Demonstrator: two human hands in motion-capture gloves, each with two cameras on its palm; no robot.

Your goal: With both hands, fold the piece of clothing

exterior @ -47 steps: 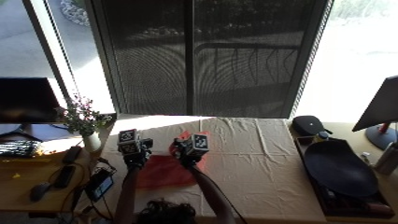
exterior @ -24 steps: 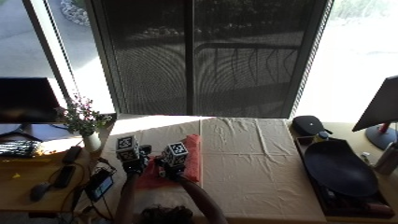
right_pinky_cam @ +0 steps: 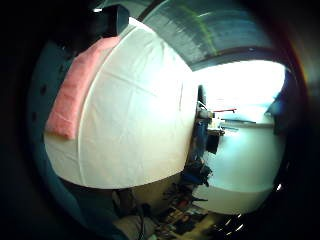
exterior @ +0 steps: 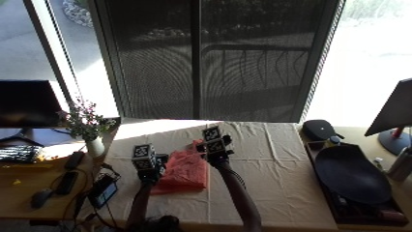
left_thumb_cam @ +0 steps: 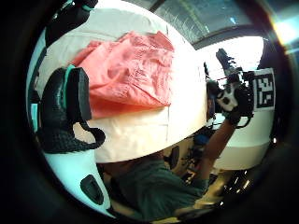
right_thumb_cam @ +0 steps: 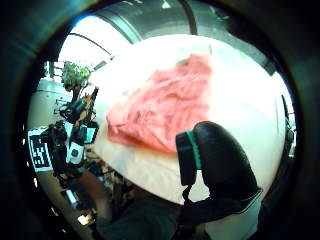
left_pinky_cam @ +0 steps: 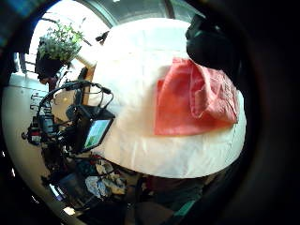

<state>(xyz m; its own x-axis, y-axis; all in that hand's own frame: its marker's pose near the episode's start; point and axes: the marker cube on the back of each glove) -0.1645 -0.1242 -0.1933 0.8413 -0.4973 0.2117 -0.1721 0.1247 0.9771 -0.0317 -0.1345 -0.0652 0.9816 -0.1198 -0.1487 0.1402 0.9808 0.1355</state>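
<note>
**Both hands up over the pink cloth**

Both hands are above the table (exterior: 270,183), and the folded pink cloth (exterior: 183,173) lies flat on the cream tablecloth below them. From the outside view, the left hand (exterior: 147,166) is just beside the near left edge of the cloth. The right hand (exterior: 215,147) is by the far right corner of the cloth. From up there you cannot tell if either hand touches the cloth, and you cannot tell how the fingers are set.

The palm views show more. In the left thumb side view the cloth (left_thumb_cam: 128,70) lies alone on the tablecloth, folded with one layer on top of another, and a black gloved finger (left_thumb_cam: 65,112) is bent in the air in front of it with nothing in it. The right thumb side view shows the same thing: the cloth (right_thumb_cam: 160,112) lies flat and a black gloved finger (right_thumb_cam: 215,165) is curled in front of it, holding nothing. So the cloth is in neither hand.

The left little finger side view shows a dark glove part (left_pinky_cam: 211,42) close over the far end of the cloth. It also shows a small screen (left_pinky_cam: 96,133) hanging by the table edge near the cloth, and a potted plant (left_pinky_cam: 58,49) past it. The outside view shows that plant (exterior: 83,123) at the table's left end.
</note>
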